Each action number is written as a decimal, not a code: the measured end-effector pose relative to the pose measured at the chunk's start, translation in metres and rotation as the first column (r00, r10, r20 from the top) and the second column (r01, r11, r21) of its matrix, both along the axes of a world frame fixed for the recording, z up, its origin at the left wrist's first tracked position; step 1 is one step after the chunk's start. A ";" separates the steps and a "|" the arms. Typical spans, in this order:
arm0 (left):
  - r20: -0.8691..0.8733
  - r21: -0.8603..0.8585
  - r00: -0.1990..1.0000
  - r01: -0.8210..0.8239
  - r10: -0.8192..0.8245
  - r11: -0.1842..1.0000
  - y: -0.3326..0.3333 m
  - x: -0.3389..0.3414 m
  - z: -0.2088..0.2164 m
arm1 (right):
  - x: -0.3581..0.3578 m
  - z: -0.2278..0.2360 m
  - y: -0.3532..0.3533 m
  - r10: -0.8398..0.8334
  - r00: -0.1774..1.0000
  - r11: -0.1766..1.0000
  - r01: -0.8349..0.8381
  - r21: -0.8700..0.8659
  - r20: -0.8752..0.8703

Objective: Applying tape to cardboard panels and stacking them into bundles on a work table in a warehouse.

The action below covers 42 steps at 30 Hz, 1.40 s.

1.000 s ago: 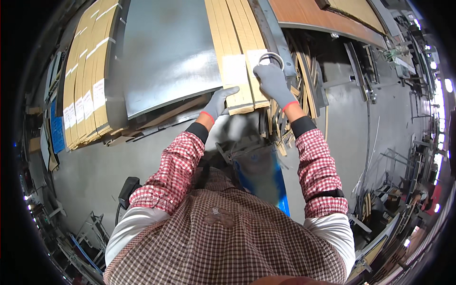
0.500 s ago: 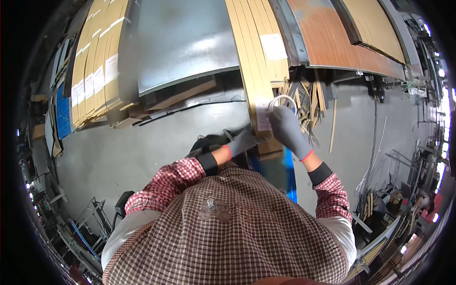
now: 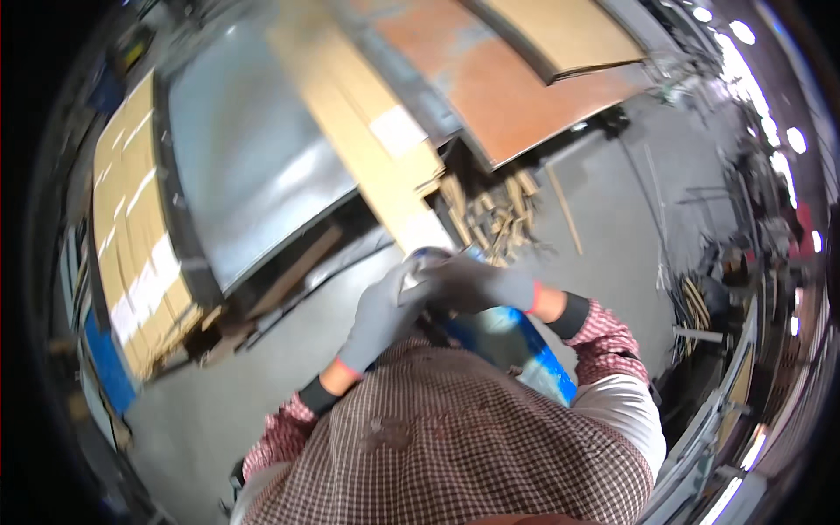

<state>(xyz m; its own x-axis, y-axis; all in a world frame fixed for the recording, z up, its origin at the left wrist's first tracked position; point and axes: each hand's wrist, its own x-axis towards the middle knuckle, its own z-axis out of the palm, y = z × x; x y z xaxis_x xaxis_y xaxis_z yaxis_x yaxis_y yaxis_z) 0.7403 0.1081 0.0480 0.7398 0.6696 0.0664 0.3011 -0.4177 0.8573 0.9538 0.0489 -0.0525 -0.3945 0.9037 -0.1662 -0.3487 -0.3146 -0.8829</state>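
My left hand (image 3: 381, 308) and my right hand (image 3: 490, 287), both in grey gloves with red cuffs, meet in front of my apron. Their fingers are closed around a pale, shiny roll of tape (image 3: 410, 277), which is blurred and mostly covered. Just beyond them lies the near end of a long, narrow cardboard pack (image 3: 346, 118), with a white label (image 3: 422, 231) close to my fingers. Motion blur hides the exact grip of each finger.
A grey metal sheet (image 3: 249, 140) lies left of the pack, with a stack of cardboard packs (image 3: 131, 236) farther left. To the right are a rust-brown sheet (image 3: 516, 109) and loose cardboard strips (image 3: 499, 223). A blue-wrapped surface (image 3: 525, 346) shows below my right hand.
My view has turned and the surroundings are blurred. My right hand has brought the tape roll in from the cardboard pack toward my body, and my left hand has come up to meet it.
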 end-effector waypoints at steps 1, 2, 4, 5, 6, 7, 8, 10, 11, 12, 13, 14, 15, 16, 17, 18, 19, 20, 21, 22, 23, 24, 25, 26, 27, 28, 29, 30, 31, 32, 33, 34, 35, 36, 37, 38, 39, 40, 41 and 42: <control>0.065 0.005 0.998 0.021 -0.021 1.000 0.002 -0.007 -0.013 | -0.011 0.033 0.022 0.085 0.863 0.873 -0.306 0.380 0.499; -0.002 -0.267 0.997 -0.070 0.072 0.961 0.000 -0.004 -0.005 | -0.014 0.076 0.036 -0.100 0.502 0.573 -0.677 0.462 0.859; 0.064 -0.444 0.994 -0.048 0.085 0.895 -0.001 -0.009 -0.033 | 0.004 0.076 0.044 0.101 0.633 0.667 -0.616 0.420 0.768; 0.080 -0.444 0.995 -0.026 0.068 0.896 0.004 -0.017 -0.039 | 0.017 0.083 0.052 0.190 0.724 0.705 -0.570 0.421 0.663; 0.078 -0.648 0.980 -0.091 0.185 0.756 0.008 -0.025 -0.044 | 0.044 0.086 0.060 0.059 0.668 0.723 -0.541 0.430 0.742; 0.048 -0.818 0.958 -0.126 0.284 0.561 0.015 -0.031 -0.050 | 0.076 0.083 0.065 -0.072 0.590 0.744 -0.505 0.438 0.804; -0.020 -0.810 0.949 -0.200 0.315 0.551 0.025 -0.040 -0.084 | 0.085 0.071 0.079 0.063 0.335 0.862 -0.493 0.118 0.940; -0.246 -0.637 0.932 -0.362 0.267 0.680 0.029 -0.027 -0.153 | 0.090 0.010 0.082 0.271 0.066 0.894 -0.386 -0.226 0.960; -0.277 -0.539 0.932 -0.351 0.232 0.766 0.031 -0.011 -0.192 | 0.086 -0.041 0.080 0.092 0.203 0.884 -0.468 0.014 0.975; -0.162 -0.682 0.962 -0.269 0.218 0.680 0.034 0.014 -0.209 | 0.084 -0.085 0.080 -0.071 0.351 0.823 -0.508 0.254 0.934; -0.044 -0.797 0.974 -0.169 0.224 0.580 0.041 0.034 -0.217 | 0.076 -0.121 0.083 -0.058 0.345 0.819 -0.520 0.242 0.937; -0.034 -0.809 0.976 -0.153 0.215 0.567 0.050 0.047 -0.206 | 0.073 -0.154 0.074 -0.017 0.581 0.944 -0.259 0.204 0.814; -0.066 -0.897 0.998 -0.065 0.013 0.436 0.057 0.062 -0.178 | 0.085 -0.167 0.056 -0.072 0.767 0.996 0.024 0.083 0.637; -0.083 -0.957 0.981 -0.030 -0.174 0.288 0.060 0.061 -0.163 | 0.087 -0.166 0.050 -0.068 0.766 0.997 0.030 0.071 0.639; -0.084 -0.957 0.981 -0.031 -0.172 0.288 0.062 0.057 -0.178 | 0.080 -0.155 0.057 -0.163 0.730 0.984 0.070 0.165 0.664; -0.048 -0.853 0.972 0.079 -0.228 0.516 0.065 0.057 -0.202 | 0.075 -0.142 0.063 -0.265 0.684 0.959 0.111 0.261 0.680; -0.075 -0.706 0.975 0.097 -0.211 0.701 0.063 0.018 -0.235 | 0.031 -0.089 0.081 -0.279 0.255 0.956 -0.016 0.292 0.926; -0.012 -0.707 0.993 0.075 -0.119 0.703 0.057 0.015 -0.240 | 0.012 -0.052 0.078 -0.419 0.283 0.907 0.179 0.381 0.863; 0.002 -0.708 0.992 0.090 -0.125 0.700 0.052 0.022 -0.233 | 0.006 -0.032 0.065 -0.562 0.259 0.808 0.379 0.452 0.786; 0.020 -0.709 0.997 0.063 -0.070 0.702 0.050 0.032 -0.223 | -0.001 -0.029 0.048 -0.567 0.234 0.800 0.386 0.459 0.790; 0.027 -0.716 1.000 0.028 -0.013 0.698 0.046 0.032 -0.212 | -0.023 -0.033 0.027 -0.412 0.030 0.896 0.196 0.398 0.911; -0.281 -0.470 0.925 0.101 -0.258 0.877 0.053 0.027 -0.193 | -0.043 -0.036 0.007 -0.251 -0.203 0.965 0.030 0.262 0.946; -0.280 -0.471 0.924 0.104 -0.261 0.876 0.048 0.002 -0.193 | -0.053 -0.038 0.000 -0.249 -0.204 0.965 0.033 0.261 0.947; -0.066 -0.489 0.988 0.091 -0.140 0.867 0.043 -0.027 -0.198 | -0.055 -0.039 0.006 -0.264 -0.198 0.960 0.035 0.276 0.944; 0.151 -0.511 0.989 0.078 0.000 0.856 0.040 -0.042 -0.198 | -0.050 -0.041 0.011 -0.276 -0.190 0.958 0.030 0.286 0.942; 0.130 -0.767 0.991 0.086 0.024 0.636 0.047 -0.028 -0.160 | -0.041 -0.061 0.007 -0.368 -0.252 0.925 -0.002 0.379 0.895; 0.089 -0.941 0.994 0.062 0.068 0.334 0.051 -0.010 -0.113 | -0.047 -0.054 0.009 -0.341 -0.277 0.932 0.025 0.361 0.898; 0.488 -0.756 0.867 0.364 0.099 0.544 0.042 -0.005 -0.093 | -0.048 -0.030 0.013 -0.222 -0.158 0.971 0.050 0.233 0.962; 0.383 -0.756 0.922 0.275 0.061 0.595 0.031 0.016 -0.100 | -0.048 -0.010 0.015 -0.085 -0.035 0.995 0.049 0.086 0.996; 0.268 -0.740 0.963 0.194 0.019 0.644 0.026 0.050 -0.122 | -0.033 -0.017 0.014 -0.042 0.042 0.999 0.027 0.041 0.998; 0.354 -0.188 0.931 -0.026 0.092 0.982 0.025 0.079 -0.149 | -0.020 -0.027 0.011 0.024 0.104 1.000 -0.013 -0.022 0.994; 0.081 -0.131 0.994 -0.059 0.070 0.990 0.018 0.092 -0.141 | -0.006 -0.023 -0.002 -0.139 0.383 0.984 0.156 0.084 0.913; -0.196 -0.058 0.979 -0.069 0.056 0.996 0.024 0.097 -0.128 | 0.008 -0.012 -0.007 -0.333 0.590 0.927 0.348 0.141 0.735; -0.200 -0.062 0.977 -0.091 0.077 0.994 0.023 0.092 -0.126 | 0.019 0.003 -0.011 -0.317 0.600 0.935 0.328 0.136 0.734; -0.243 -0.030 0.969 -0.053 0.045 0.998 0.018 0.090 -0.123 | 0.031 0.022 -0.012 -0.471 0.351 0.872 0.321 0.369 0.809; -0.286 0.004 0.958 -0.005 0.006 1.000 0.018 0.091 -0.121 | 0.036 0.039 -0.007 -0.622 0.080 0.769 0.252 0.587 0.779; -0.288 0.002 0.958 -0.012 0.012 1.000 0.020 0.092 -0.128 | 0.023 0.053 0.006 -0.619 0.086 0.772 0.248 0.585 0.780; -0.368 0.069 0.930 0.004 0.022 0.998 0.019 0.091 -0.144 | 0.001 0.063 0.024 -0.238 0.182 0.971 0.044 0.234 0.954; -0.439 0.134 0.898 0.035 0.027 0.990 0.017 0.091 -0.156 | -0.009 0.065 0.040 0.189 0.180 0.972 -0.176 -0.157 0.965; -0.190 0.074 0.977 -0.087 0.100 0.993 0.017 0.084 -0.162 | 0.003 0.060 0.054 0.230 0.253 0.956 -0.237 -0.170 0.940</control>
